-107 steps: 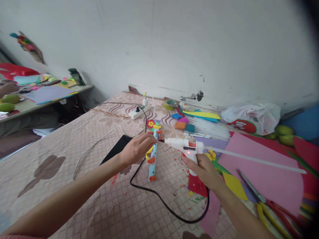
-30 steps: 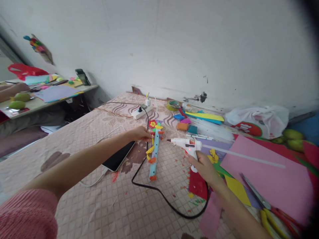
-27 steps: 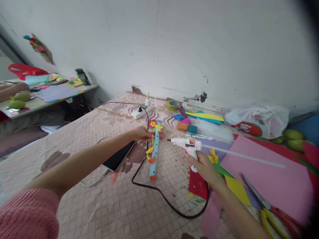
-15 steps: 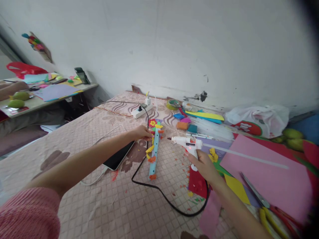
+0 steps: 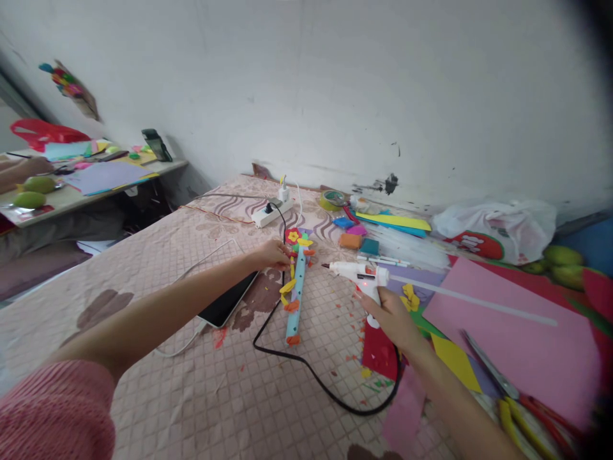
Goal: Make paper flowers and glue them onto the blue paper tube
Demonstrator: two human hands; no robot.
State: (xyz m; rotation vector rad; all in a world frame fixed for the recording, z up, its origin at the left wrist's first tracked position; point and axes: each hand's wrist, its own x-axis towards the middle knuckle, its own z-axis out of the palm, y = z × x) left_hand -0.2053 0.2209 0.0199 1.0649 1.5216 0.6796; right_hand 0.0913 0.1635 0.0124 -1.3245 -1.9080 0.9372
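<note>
A long light-blue strip carries dark dots, yellow and orange pieces along its length, and a red flower with a yellow centre by its far end. My left hand reaches in from the left, its fingers closed at the strip's upper left edge; the fingertips are partly hidden. To the right of the strip, my right hand is wrapped round the handle of a white hot glue gun. A small red light glows on the gun, and its dark nozzle points left toward the strip, apart from it.
The gun's black cord loops across the tablecloth. A tablet lies under my left forearm, with a power strip beyond. Scissors, pink paper and clay blocks are at right. At far left, another person's hand rests on another table.
Almost nothing differs. The strip's near end and my left fingers have shifted very slightly; the glue gun stays in my right hand at the same spot.
</note>
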